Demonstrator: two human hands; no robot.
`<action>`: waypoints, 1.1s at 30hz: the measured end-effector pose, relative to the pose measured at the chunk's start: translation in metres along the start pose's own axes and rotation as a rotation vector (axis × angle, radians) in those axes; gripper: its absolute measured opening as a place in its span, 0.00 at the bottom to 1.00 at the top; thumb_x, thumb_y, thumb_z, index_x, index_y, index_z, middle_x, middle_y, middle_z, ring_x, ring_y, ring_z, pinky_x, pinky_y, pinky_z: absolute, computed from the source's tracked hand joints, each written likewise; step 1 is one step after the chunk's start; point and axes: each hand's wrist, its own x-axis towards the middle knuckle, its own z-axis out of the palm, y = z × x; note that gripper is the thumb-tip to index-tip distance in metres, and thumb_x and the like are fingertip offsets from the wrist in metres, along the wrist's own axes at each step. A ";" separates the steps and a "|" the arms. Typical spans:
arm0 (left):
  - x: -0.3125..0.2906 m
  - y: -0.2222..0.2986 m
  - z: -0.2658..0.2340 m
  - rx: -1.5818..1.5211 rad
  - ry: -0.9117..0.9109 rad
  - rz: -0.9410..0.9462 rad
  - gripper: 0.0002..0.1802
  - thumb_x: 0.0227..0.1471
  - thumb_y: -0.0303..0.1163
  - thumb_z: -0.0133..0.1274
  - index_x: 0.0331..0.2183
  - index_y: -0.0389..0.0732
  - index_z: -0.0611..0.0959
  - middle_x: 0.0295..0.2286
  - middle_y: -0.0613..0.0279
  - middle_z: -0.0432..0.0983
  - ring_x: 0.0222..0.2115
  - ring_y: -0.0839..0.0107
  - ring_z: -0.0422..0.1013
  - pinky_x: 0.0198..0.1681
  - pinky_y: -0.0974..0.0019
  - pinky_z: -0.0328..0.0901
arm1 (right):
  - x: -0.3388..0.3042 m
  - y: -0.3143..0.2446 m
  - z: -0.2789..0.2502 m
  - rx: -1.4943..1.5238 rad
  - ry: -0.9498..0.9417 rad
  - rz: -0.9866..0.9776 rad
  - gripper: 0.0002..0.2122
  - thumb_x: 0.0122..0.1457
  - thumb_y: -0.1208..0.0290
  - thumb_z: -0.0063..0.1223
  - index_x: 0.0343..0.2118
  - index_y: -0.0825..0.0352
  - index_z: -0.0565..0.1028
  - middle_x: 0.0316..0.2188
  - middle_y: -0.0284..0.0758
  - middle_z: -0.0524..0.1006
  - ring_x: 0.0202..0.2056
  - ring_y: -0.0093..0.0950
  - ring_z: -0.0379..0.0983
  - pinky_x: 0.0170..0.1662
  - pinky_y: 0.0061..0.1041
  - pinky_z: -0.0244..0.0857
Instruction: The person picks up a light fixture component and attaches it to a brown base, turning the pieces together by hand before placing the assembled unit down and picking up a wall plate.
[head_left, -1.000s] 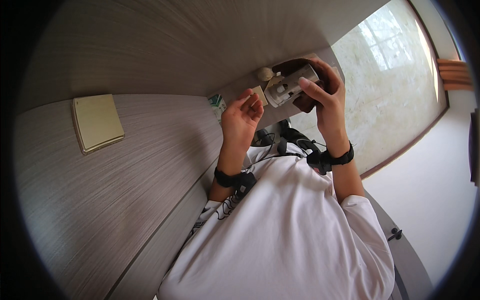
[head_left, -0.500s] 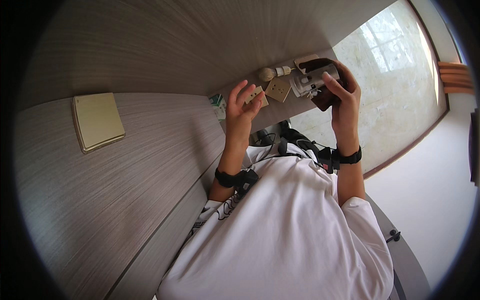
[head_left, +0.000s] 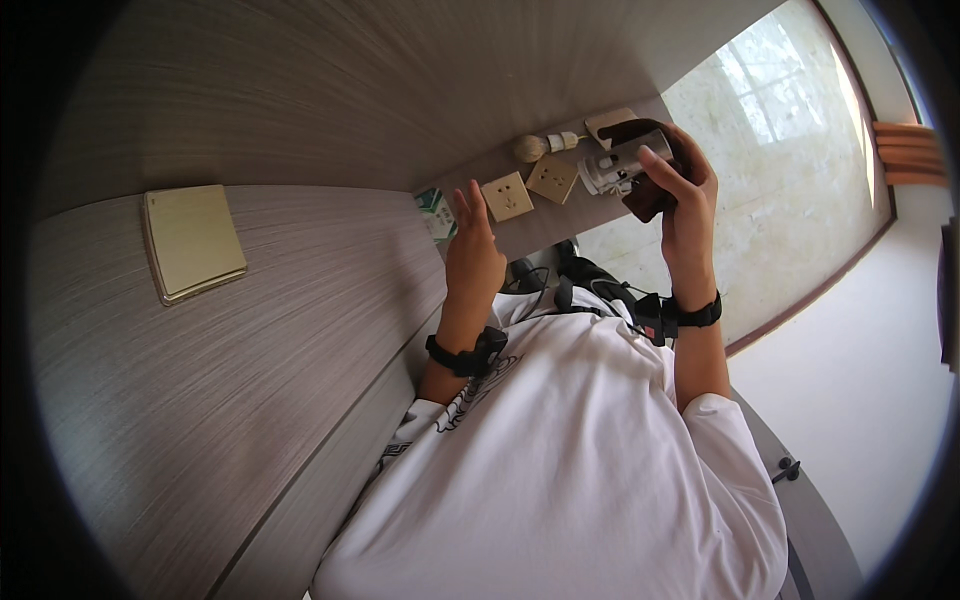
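Our right hand [head_left: 682, 190] is wrapped around a small silver gadget [head_left: 622, 165] with a dark brown part behind it, held up against the wood-grain wall panel [head_left: 300, 90], just beside the two beige sockets [head_left: 508, 197] set in the grey strip. Our left hand [head_left: 473, 250] holds nothing, fingers loosely spread and lifted, its fingertips near the left socket and a small green-and-white packet [head_left: 434, 212]. A round knob [head_left: 530, 147] sits on the panel just above the sockets. To do this well, we judge that we should keep the grip firm with the thumb across the front and steady the gadget with the free hand. What the gadget is we cannot tell.
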 end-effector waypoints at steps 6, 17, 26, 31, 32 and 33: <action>0.006 -0.004 -0.004 -0.175 -0.655 0.126 0.40 0.51 0.11 0.43 0.65 0.45 0.67 0.44 0.45 0.81 0.44 0.55 0.79 0.46 0.59 0.73 | -0.004 0.002 -0.005 -0.028 -0.031 0.063 0.24 0.53 0.76 0.67 0.53 0.74 0.74 0.25 0.30 0.78 0.20 0.16 0.71 0.21 0.16 0.59; 0.009 -0.005 0.014 -0.700 -0.299 0.069 0.21 0.62 0.20 0.49 0.56 0.35 0.77 0.45 0.49 0.82 0.45 0.66 0.80 0.47 0.69 0.73 | -0.005 0.001 -0.010 -0.012 0.003 0.088 0.24 0.54 0.75 0.67 0.54 0.74 0.73 0.24 0.30 0.77 0.18 0.18 0.70 0.20 0.20 0.61; 0.015 0.019 -0.007 -1.293 -0.227 -0.139 0.10 0.60 0.29 0.61 0.43 0.38 0.79 0.40 0.53 0.84 0.38 0.67 0.82 0.40 0.71 0.75 | 0.000 0.014 -0.019 0.089 -0.060 0.228 0.22 0.59 0.68 0.63 0.54 0.71 0.72 0.18 0.31 0.72 0.15 0.23 0.70 0.18 0.22 0.59; 0.012 0.029 -0.021 -1.375 -0.118 -0.113 0.07 0.58 0.26 0.61 0.37 0.40 0.79 0.43 0.51 0.83 0.42 0.65 0.81 0.43 0.69 0.75 | 0.000 0.027 -0.018 0.245 -0.127 0.391 0.13 0.61 0.65 0.60 0.45 0.65 0.75 0.21 0.27 0.73 0.21 0.19 0.70 0.26 0.19 0.62; 0.012 0.030 -0.021 -1.354 -0.060 -0.022 0.07 0.57 0.24 0.62 0.36 0.40 0.80 0.43 0.52 0.82 0.42 0.66 0.80 0.43 0.69 0.74 | 0.000 0.029 -0.015 0.274 -0.124 0.422 0.12 0.61 0.65 0.60 0.43 0.64 0.75 0.22 0.26 0.73 0.23 0.18 0.70 0.28 0.18 0.63; 0.013 0.031 -0.020 -1.331 -0.001 0.067 0.07 0.56 0.22 0.62 0.35 0.40 0.80 0.43 0.53 0.81 0.42 0.68 0.79 0.43 0.70 0.73 | -0.001 0.029 -0.013 0.295 -0.128 0.457 0.11 0.61 0.65 0.60 0.42 0.63 0.75 0.24 0.26 0.74 0.24 0.18 0.70 0.29 0.17 0.63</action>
